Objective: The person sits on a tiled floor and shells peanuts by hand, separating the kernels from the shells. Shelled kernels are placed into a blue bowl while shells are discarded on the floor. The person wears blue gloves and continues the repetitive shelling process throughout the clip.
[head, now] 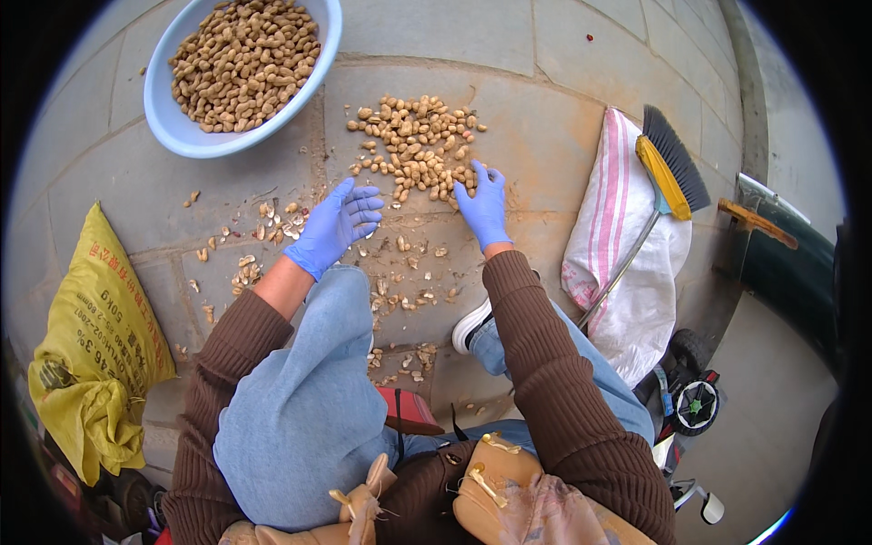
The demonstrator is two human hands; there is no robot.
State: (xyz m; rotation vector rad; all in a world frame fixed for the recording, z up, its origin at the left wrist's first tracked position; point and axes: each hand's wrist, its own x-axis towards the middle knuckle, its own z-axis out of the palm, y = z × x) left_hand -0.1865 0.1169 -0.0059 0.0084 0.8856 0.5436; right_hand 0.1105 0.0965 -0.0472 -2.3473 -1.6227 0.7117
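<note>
A loose pile of unshelled peanuts (422, 146) lies on the stone paving in front of me. My right hand (485, 208), in a purple-blue glove, is at the pile's near right edge, with thumb and fingers apart beside the closest peanuts. Left of the pile, my left hand (344, 221) wears a matching glove. Its palm is turned inward, the fingers are loosely bent, and I see nothing in it. Broken peanut shells (279, 223) are scattered just left of that hand. More shell pieces (409, 296) lie on the ground between my legs.
A light blue plastic basin (160, 112) full of peanuts stands at the far left. To the left sits a yellow woven sack (102, 327) bearing writing. On the right, a broom (671, 170) rests on a white, pink-striped woven sack (586, 225). Toy-like wheels (696, 407) stand nearer me.
</note>
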